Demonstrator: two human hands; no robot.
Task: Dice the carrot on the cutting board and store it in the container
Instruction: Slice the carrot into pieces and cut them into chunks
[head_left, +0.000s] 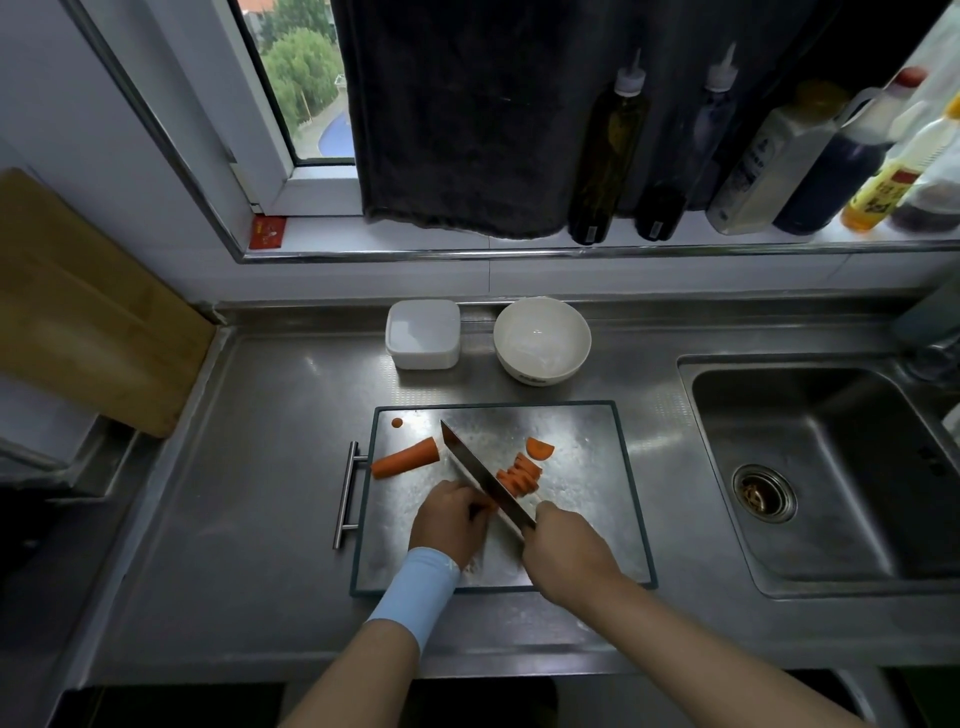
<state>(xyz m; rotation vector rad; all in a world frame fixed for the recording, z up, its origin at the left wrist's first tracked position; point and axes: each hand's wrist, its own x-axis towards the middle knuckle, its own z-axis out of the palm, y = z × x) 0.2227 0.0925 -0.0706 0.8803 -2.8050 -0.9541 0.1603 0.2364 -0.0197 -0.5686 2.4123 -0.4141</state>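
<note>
Head view is showing a steel counter (249, 493) carrying a metal board (587, 519), with a lidded container (422, 335) standing well behind it beside a white bowl (542, 340).

Right hand (563, 551) is wrapping closed around the handle of a broad knife (483, 475), whose blade is lying diagonally across the board. Left hand (449, 522) is curling its fingers down over a carrot piece just beside the blade, with only a sliver of orange peeking out, so its size is hard to judge.

An uncut carrot length (405, 457) is lying near the board's left edge, well apart from the blade. A row of slices (519, 475) is leaning together on the blade's far side, with one half-round (539, 448) just beyond them and a tiny bit (397, 422) in the far-left corner.

Carrot is likely handling as stiff, light and round – prone to rolling on slick metal, and the wet cut faces may be slippery. Holding it flat-side down with fingertips tucked back from the edge looks safest; the slices seem better gathered in a bunch than picked singly.
</note>
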